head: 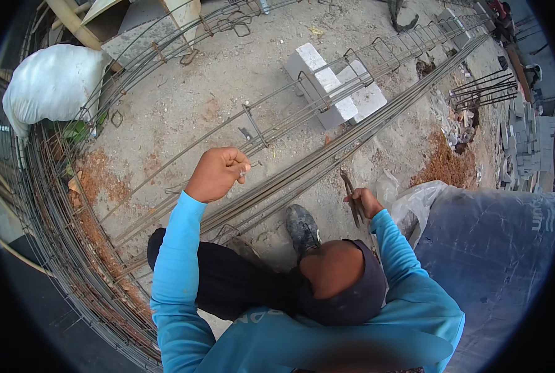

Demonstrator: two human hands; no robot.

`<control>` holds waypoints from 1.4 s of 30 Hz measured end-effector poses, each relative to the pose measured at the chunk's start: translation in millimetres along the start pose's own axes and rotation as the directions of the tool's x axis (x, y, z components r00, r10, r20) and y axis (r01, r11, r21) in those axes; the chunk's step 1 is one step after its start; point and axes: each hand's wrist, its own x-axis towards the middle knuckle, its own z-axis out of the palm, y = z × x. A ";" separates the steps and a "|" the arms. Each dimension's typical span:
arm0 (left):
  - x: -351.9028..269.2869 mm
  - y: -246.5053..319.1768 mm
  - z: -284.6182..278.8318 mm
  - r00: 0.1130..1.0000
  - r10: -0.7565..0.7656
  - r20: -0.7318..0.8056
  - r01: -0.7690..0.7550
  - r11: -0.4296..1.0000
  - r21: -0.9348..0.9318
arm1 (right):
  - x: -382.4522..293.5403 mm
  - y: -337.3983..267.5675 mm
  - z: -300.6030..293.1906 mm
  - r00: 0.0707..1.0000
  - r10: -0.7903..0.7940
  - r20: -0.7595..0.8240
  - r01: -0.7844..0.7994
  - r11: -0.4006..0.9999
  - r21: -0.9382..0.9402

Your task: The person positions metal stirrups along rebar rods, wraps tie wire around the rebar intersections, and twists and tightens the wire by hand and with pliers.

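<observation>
My left hand [219,173] is raised above the near end of a long rebar cage [277,132], fingers closed on a small item, perhaps thin tie wire [244,173]. In my right hand [365,203] is a pair of rusty steel pincers [352,196], held by the handles, jaws pointing away from me. Between my hands a bundle of long steel bars [305,164] runs diagonally across the ground. Square stirrups stand along the cage, one of them [255,126] just beyond my left hand. Farther up, the cage passes over light-coloured blocks [321,84].
Many bent rebar lengths [72,261] curve along the left side, beside a filled white sack [56,86]. A dark plastic-wrapped stack [487,247] is close at my right. Upright bar ends [484,91], a rubble-filled hole and a person [503,21] appear at the upper right.
</observation>
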 end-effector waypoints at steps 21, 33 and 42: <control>16.0 -41.1 4.5 0.962 0.219 0.165 -0.274 0.738 0.617 | -148.3 -171.2 172.8 0.520 -0.562 0.643 0.846 0.233 -0.480; 21.0 -30.6 5.6 0.986 0.041 0.159 -0.141 0.709 0.691 | -155.4 -165.2 163.8 0.526 -0.580 0.622 0.786 0.052 -0.616; 18.2 -35.6 7.2 0.980 0.074 0.183 -0.181 0.704 0.686 | -158.3 -167.7 164.0 0.522 -0.570 0.635 0.792 0.047 -0.609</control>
